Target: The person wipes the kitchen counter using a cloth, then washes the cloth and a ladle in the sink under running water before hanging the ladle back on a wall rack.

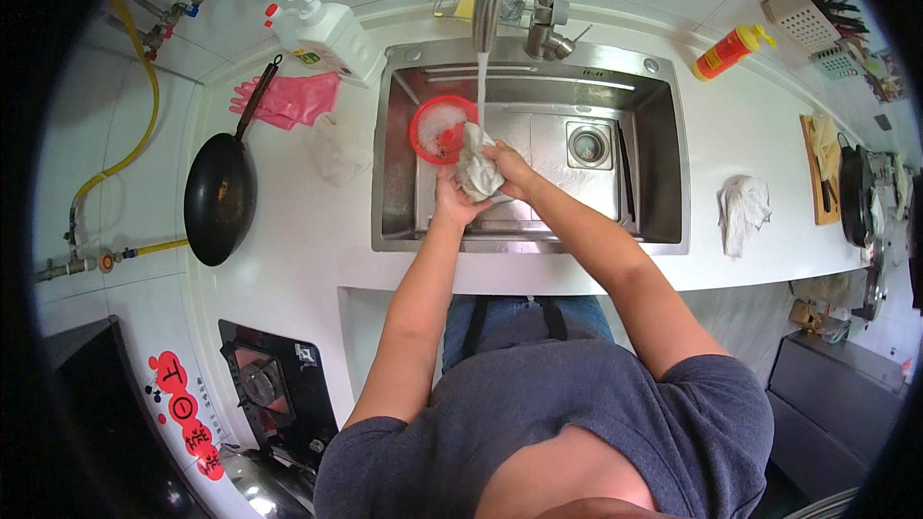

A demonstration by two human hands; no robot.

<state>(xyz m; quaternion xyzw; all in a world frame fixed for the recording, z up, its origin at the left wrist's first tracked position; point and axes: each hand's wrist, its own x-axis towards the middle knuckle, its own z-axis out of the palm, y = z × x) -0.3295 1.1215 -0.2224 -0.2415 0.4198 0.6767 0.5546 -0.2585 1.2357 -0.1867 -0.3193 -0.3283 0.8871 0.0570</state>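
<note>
Over the stainless steel sink [505, 229], a wet whitish cloth [478, 171] is bunched between both of my hands. My left hand [456, 198] holds its lower left side, and my right hand [510, 170] grips it from the right. Water runs from the metal faucet [492, 7] onto the top of the cloth. Just left of the cloth, a red plastic basin [415, 131] holds sudsy water inside the sink. The fingers beneath the cloth are partly hidden.
A drain [590, 147] and a dark stick [625, 171] lie right in the sink. Around it are a black wok [220, 198], pink rubber gloves [303, 101], a white pump jug [339, 40], a red and yellow bottle [728, 54] and another cloth [744, 213]. A gas hob [277, 389] stands lower left.
</note>
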